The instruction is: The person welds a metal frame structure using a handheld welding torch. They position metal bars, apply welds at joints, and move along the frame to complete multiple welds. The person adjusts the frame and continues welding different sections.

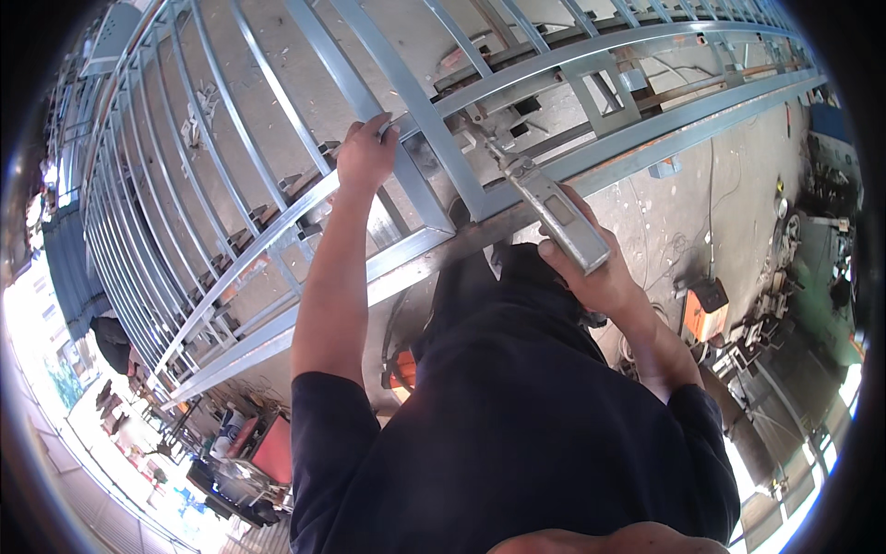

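Grey handheld tool [554,208], long and boxy with a narrow nose, gripped by the right hand [600,277], fingers wrapped around its rear body; the nose points up and away from the hand onto a joint of the metal frame [443,157]. The tool looks rigid and moderately heavy, with smooth sides, best taken around the thick rear section as here. The left hand [366,152], up and to the left of the right hand, is closed over a frame bar, thumb hooked beneath it. The frame is a long galvanised lattice of square tubes and thin rods, stiff and surely too heavy for one hand; its straight bars give firm grips. Beyond the right hand, down on the concrete floor [683,222], sits an orange machine [706,309] with trailing cables. Below the left hand's forearm, red equipment [277,452] stands among clutter.
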Motion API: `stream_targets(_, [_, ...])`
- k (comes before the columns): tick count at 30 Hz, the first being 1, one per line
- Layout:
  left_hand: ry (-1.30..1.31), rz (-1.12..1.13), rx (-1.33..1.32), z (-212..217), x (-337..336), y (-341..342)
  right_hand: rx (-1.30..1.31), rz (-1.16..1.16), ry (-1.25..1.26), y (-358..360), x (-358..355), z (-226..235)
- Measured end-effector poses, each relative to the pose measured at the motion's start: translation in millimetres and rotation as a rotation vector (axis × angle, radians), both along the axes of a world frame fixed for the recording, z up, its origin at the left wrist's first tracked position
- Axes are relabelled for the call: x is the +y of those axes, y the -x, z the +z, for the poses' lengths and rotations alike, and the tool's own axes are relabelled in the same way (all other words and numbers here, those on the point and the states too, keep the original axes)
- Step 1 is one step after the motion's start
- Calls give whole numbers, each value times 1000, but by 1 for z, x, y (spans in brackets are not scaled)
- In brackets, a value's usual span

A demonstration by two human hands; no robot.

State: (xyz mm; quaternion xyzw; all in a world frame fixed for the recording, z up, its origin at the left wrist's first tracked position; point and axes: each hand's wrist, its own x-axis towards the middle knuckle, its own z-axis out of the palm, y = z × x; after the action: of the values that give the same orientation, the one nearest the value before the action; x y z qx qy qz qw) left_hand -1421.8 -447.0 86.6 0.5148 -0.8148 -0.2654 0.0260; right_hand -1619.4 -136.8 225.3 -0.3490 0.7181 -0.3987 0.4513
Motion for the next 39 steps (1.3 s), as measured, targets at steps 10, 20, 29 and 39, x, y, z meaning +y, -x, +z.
stream_targets(10, [22, -113, -127, -20, -22, 9, 68, -3, -68, -37, -67, -35])
stream_targets(20, [19, -80, -139, -17, -26, 11, 83, -35, -125, -60, -103, -41])
stream_targets(29, [-34, -125, -259, -7, -33, 15, 100, -71, -110, -70, -104, -44])
stream_targets(39, [-88, -103, -255, -5, -38, 17, -7, -119, -137, -74, -99, -52])
